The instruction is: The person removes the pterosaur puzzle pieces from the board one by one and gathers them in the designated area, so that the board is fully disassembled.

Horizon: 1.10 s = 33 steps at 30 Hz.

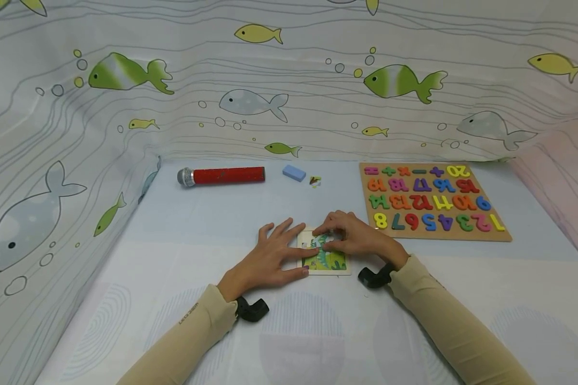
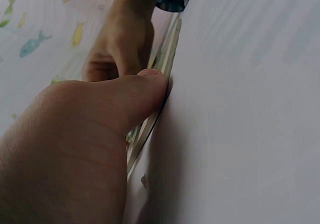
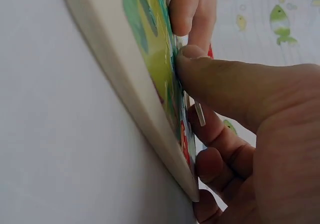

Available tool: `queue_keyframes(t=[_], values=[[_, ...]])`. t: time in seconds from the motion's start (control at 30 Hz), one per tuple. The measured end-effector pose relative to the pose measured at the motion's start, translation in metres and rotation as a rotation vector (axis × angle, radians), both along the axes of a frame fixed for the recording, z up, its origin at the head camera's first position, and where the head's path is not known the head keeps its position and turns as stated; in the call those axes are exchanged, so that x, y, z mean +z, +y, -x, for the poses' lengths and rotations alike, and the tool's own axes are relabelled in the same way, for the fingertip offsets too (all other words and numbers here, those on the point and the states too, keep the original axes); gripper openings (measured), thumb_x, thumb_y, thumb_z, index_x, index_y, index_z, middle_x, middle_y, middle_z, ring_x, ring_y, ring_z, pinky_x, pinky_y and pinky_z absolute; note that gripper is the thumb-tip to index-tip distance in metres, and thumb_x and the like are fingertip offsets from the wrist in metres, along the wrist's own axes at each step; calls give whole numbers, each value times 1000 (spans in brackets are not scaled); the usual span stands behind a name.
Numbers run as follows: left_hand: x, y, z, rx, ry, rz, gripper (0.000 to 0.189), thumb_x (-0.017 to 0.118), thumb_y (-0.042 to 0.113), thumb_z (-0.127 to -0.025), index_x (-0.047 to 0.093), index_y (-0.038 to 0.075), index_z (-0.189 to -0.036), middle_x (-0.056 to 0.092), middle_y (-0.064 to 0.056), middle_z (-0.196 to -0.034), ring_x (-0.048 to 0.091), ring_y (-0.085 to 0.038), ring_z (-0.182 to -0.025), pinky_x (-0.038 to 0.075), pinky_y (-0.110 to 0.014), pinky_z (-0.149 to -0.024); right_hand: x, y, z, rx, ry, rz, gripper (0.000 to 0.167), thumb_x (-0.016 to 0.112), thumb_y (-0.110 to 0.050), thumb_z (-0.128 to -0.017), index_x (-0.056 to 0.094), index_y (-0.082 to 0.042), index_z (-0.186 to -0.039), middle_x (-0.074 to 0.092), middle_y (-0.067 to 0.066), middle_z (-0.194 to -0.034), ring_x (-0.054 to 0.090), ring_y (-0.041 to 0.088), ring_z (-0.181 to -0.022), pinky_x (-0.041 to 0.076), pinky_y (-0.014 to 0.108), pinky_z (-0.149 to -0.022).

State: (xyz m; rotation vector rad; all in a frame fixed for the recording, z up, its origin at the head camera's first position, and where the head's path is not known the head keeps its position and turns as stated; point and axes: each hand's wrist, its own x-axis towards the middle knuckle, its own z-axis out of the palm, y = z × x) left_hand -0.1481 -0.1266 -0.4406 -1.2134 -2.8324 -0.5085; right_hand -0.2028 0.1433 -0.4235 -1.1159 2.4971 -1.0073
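A small wooden picture puzzle (image 1: 337,263) with a pale frame lies on the table, its print mostly green and yellow. My left hand (image 1: 275,255) rests on its left side, fingers spread and straight. The index fingertip touches the picture, and the thumb lies by the frame's lower left corner, against the puzzle's edge (image 2: 170,54) in the left wrist view. Over the upper part of the puzzle, my right hand (image 1: 354,235) has curled fingers. In the right wrist view it pinches a thin puzzle piece (image 3: 200,114), tilted off the board; the fingers hide most of it.
Behind the puzzle are a loose puzzle piece (image 1: 315,182), a blue block (image 1: 294,172) and a red microphone-shaped object (image 1: 228,175). A wooden number board (image 1: 435,233) lies at the back right. Fish-printed cloth (image 1: 308,69) rises behind and beside the table.
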Motion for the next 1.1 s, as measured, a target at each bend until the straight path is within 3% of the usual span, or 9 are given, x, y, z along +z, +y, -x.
queue_keyframes(t=[0.27, 0.5, 0.9, 1.1], values=[[-1, 0, 1, -1, -8, 4, 47, 55, 61, -97, 57, 46, -142, 34, -8, -166, 21, -38, -157, 15, -68, -115, -8, 5, 3, -65, -52, 147, 35, 77, -17, -91, 73, -12, -126, 65, 1, -103, 49, 18, -85, 42, 27, -75], [-1, -1, 2, -2, 12, 3, 48, 56, 61, -96, 57, 46, -142, 36, -8, -165, 23, -39, -156, 16, -69, -115, -10, 7, 6, -95, -29, 230, 36, 76, -14, -92, 72, -8, -126, 64, 6, -102, 50, 19, -81, 43, 28, -72], [-1, -1, 1, 3, 18, -2, 48, 56, 61, -95, 59, 46, -141, 37, -8, -164, 24, -39, -155, 18, -69, -114, -1, 11, 13, -155, 71, 223, 35, 79, -14, -89, 74, -10, -124, 66, 4, -102, 50, 14, -79, 42, 27, -71], [-2, -1, -1, 6, 9, -18, 48, 56, 61, -95, 59, 46, -140, 37, -7, -164, 24, -38, -156, 17, -68, -114, 4, 13, 17, -161, 72, 233, 35, 78, -15, -90, 73, -11, -125, 65, 8, -102, 48, 16, -78, 41, 29, -71]])
